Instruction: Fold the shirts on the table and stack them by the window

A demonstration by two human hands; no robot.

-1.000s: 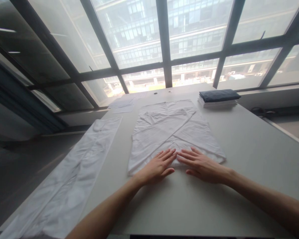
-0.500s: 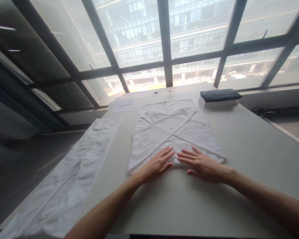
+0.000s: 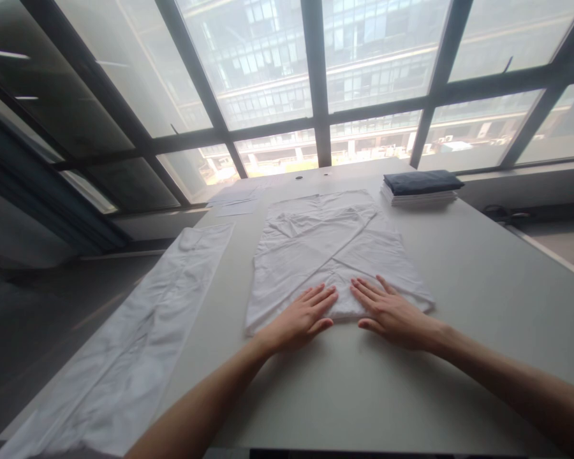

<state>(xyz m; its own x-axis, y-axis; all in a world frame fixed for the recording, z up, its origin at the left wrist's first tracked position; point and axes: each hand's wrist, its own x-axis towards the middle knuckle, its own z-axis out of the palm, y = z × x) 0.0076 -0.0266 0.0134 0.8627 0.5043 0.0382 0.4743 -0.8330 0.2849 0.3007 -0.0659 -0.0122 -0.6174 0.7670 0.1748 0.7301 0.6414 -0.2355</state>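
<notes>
A white folded garment [image 3: 316,248], which looks like a shirt, lies flat on the table with creases and diagonal folds across its upper side. My left hand [image 3: 299,322] rests palm down on its near edge, fingers stretched out and pointing away from me. A short gap to the right, my right hand [image 3: 387,312] also lies flat on the near edge with its fingers spread. Neither hand grips the cloth. The thumbs hang at or just past the garment's near edge.
The white table [image 3: 459,274] runs up to large windows. Another long white garment [image 3: 138,338] lies along its left edge. Sheets of paper [image 3: 234,197] sit at the back left. At the back right stands a stack of folded clothes, a dark blue one [image 3: 423,183] on top.
My right hand has shifted slightly right and turned, its fingers now pointing more away from me, and the gap between my hands is wider. My left hand has barely moved.
</notes>
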